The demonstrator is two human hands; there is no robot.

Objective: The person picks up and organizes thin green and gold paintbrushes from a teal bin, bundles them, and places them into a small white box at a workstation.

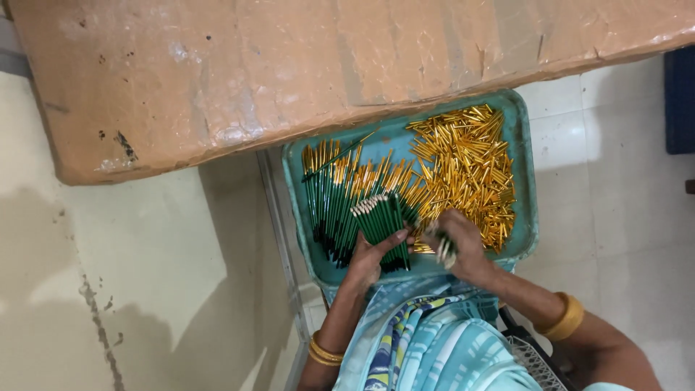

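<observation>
The board covers the far rim of the tray, and the top edge of the picture cuts the board off. The right hand is blurred; its fingers hide most of the few sticks it closes on, so their number cannot be told. The left hand hides the lower part of the bundle it grips. The gold caps are too small to count. The person's arms and clothing run off the bottom edge. A dark blue thing at the right edge is cut off, its kind unclear.
</observation>
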